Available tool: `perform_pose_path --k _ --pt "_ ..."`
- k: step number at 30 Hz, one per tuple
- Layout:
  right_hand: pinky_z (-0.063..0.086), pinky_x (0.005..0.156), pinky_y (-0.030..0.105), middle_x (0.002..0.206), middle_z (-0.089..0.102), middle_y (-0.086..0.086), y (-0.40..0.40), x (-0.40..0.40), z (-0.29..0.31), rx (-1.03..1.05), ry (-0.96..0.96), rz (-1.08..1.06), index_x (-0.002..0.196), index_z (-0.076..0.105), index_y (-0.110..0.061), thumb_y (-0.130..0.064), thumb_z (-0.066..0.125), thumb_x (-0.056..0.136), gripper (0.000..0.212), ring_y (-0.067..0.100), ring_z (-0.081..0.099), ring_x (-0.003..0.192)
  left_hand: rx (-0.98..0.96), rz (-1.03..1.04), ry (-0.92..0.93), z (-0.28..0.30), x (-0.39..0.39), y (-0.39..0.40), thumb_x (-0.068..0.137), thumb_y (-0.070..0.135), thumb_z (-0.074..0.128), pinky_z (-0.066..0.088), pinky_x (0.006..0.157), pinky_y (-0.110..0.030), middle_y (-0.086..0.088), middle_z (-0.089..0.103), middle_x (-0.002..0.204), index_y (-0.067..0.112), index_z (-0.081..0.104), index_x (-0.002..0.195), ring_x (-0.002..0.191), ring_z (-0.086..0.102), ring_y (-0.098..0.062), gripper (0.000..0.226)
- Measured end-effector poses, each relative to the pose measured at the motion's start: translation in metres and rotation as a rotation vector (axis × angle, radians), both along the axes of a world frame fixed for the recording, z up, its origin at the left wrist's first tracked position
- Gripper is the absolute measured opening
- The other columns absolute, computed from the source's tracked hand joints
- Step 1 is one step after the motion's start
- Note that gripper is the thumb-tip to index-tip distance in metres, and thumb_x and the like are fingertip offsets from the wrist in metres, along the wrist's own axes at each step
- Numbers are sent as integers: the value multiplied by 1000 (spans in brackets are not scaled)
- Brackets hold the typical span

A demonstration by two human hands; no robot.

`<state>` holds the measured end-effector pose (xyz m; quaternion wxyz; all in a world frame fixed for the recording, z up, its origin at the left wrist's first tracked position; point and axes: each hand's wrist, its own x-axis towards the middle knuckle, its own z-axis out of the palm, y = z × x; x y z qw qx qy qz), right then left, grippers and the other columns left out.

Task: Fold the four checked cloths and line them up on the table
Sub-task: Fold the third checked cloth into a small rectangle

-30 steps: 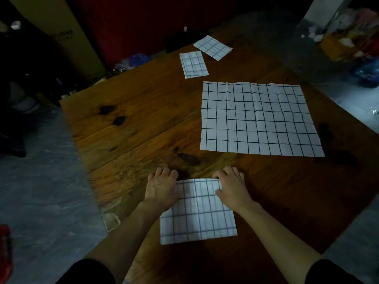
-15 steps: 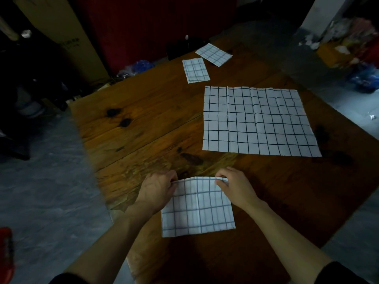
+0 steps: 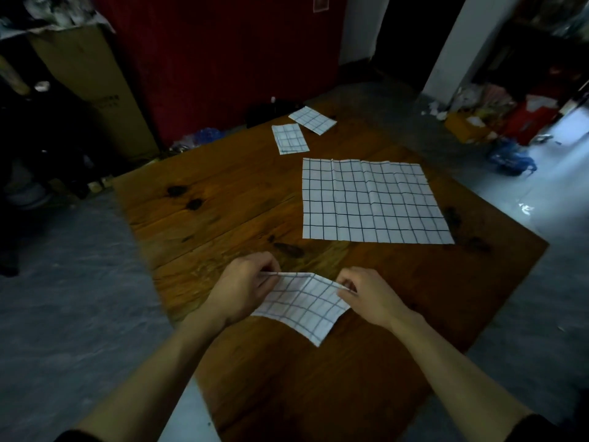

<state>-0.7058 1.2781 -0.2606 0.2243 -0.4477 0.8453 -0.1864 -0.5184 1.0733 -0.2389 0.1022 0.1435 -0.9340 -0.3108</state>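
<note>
Pinching the folded cloth [image 3: 302, 306] at lower centre, left hand [image 3: 245, 288] and right hand [image 3: 371, 298] are gripping its far corners; the two finished cloths [image 3: 290, 139] are lying toward upper centre.

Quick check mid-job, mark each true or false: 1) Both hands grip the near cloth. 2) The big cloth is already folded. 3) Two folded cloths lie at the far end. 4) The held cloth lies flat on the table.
1) True: the left hand and right hand pinch the near cloth.
2) False: the big cloth lies spread open.
3) True: two folded cloths lie there.
4) False: its far edge is lifted.
</note>
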Motion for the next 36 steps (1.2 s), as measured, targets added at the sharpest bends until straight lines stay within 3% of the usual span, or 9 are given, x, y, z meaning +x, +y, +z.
perform_pose_path --k 6,9,13,17,19,22,27,32,36 --pt "51 86 28 104 53 -16 0 41 30 -123 37 66 116 61 -29 -37 70 87 32 1 52 98 -117 -121 64 30 3 25 91 26 64 50 73 -34 13 57 94 33 55 95 85 54 -6 12" --pt "51 74 32 93 51 -12 -7 67 45 -258 43 140 98 63 -24 -37 65 91 15 4 52 86 -123 -172 120 41 7 36 90 26 64 50 70 -37 9 59 92 28 57 96 83 55 -10 10" --pt "49 64 39 85 52 -4 -10 84 60 -376 32 153 87 63 -19 -29 61 94 13 12 53 75 -128 -181 157 60 17 39 88 26 67 49 66 -36 10 59 89 27 58 95 78 54 -8 11" --pt "48 58 41 76 51 -1 3 84 68 -444 -29 61 75 58 -13 -28 64 91 23 15 51 66 -9 -124 32 73 32 25 85 34 71 55 70 -35 13 63 95 31 57 99 84 59 -4 20" --pt "54 66 46 82 59 2 13 84 68 -465 -115 -25 80 63 -12 -35 64 88 25 19 60 74 -2 -89 -82 71 40 20 85 35 71 57 74 -35 15 61 96 35 56 96 87 59 -3 19" --pt "59 76 45 95 69 0 31 87 66 -498 -269 -143 96 71 -19 -25 67 90 10 15 68 88 -19 -91 -187 66 47 22 88 28 68 57 78 -35 14 59 94 32 58 95 86 58 -2 12" --pt "61 74 46 97 73 2 61 96 59 -494 -382 -265 99 69 -18 -20 69 89 11 14 71 90 171 -133 -183 58 53 33 89 24 68 58 79 -35 10 65 100 23 63 98 91 62 -3 10" --pt "59 77 32 103 72 -8 87 95 47 -454 -432 -287 95 63 -13 -14 65 91 4 7 68 97 475 -176 -183 45 56 37 87 18 72 59 79 -37 -1 71 98 15 67 97 90 68 -11 12" --pt "58 80 28 104 71 -5 93 94 29 -380 -495 -306 102 63 -16 -13 65 92 11 3 67 99 500 -157 -251 27 46 40 86 16 73 57 76 -33 -1 70 93 20 66 90 87 68 -11 9"
